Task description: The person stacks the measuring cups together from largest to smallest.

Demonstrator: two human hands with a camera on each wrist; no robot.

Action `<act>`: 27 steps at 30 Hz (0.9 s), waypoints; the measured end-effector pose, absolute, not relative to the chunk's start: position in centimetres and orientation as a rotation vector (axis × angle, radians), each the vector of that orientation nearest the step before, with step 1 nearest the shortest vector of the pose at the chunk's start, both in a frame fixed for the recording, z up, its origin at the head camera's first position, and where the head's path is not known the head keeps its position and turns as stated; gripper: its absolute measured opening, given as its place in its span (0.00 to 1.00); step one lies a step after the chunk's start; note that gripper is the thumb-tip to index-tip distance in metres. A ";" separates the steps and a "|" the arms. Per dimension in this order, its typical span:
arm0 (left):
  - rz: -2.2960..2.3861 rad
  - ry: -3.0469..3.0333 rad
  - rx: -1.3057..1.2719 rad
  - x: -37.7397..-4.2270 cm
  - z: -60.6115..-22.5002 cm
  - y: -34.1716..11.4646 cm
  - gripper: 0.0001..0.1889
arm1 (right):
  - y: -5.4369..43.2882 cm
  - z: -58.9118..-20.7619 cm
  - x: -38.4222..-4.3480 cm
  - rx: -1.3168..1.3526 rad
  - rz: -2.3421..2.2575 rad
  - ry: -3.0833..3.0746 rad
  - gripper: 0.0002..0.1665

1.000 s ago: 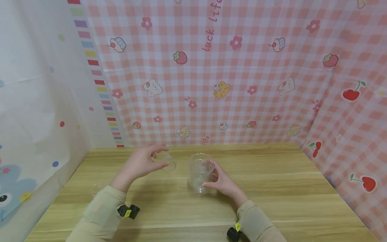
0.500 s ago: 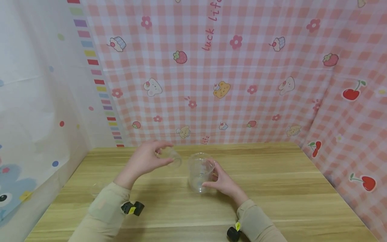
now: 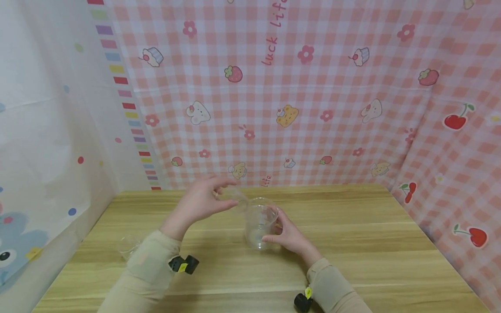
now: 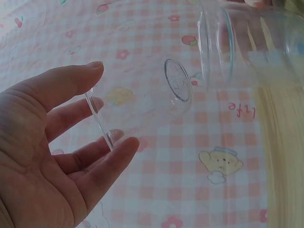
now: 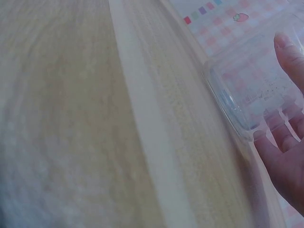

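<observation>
A clear plastic cup [image 4: 156, 107] is in my left hand [image 3: 201, 202], pinched at the rim between thumb and fingers. It is raised off the table and tipped, its round base pointing right toward the other cup's mouth. My right hand [image 3: 291, 237] grips the side of a clear cup [image 3: 254, 228] standing upright on the table. Two rim lines show at its top in the left wrist view, like one cup set inside another. In the right wrist view the base of this cup [image 5: 232, 104] rests on the wood, with thumb and fingers around the wall.
Another clear cup [image 3: 127, 245] stands at the left of the wooden table [image 3: 372, 252], partly behind the left sleeve [image 3: 146, 265]. A pink checked cloth [image 3: 332, 143] hangs along the back edge, and a white cloth [image 3: 47, 130] hangs at the left.
My left hand has moved right and slightly up with its cup, bringing the base close to the standing cup's rim. The cup at the left shows more. My right hand stays put.
</observation>
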State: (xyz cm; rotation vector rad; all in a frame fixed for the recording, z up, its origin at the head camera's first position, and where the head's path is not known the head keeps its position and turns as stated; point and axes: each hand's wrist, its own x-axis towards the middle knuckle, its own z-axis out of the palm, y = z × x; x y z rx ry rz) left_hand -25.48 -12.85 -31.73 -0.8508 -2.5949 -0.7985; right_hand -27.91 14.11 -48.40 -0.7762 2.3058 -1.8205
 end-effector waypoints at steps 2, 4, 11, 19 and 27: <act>-0.797 -2.592 -0.863 -25.5 -31.7 -12.5 0.25 | 14.1 -48.4 -27.9 -0.781 -1.820 2.307 0.51; -0.798 -2.604 -0.867 -25.6 -31.6 -12.1 0.25 | 14.1 -48.4 -27.9 -0.779 -1.818 2.309 0.51; -0.850 -2.652 -0.874 -25.7 -31.7 -10.7 0.25 | 14.2 -48.4 -27.9 -0.775 -1.805 2.330 0.51; -0.812 -2.647 -0.885 -25.9 -32.1 -9.6 0.24 | 14.2 -48.4 -27.9 -0.752 -1.839 2.276 0.54; -0.817 -2.635 -0.891 -25.9 -32.6 -8.9 0.24 | 14.2 -48.4 -27.9 -0.758 -1.830 2.276 0.53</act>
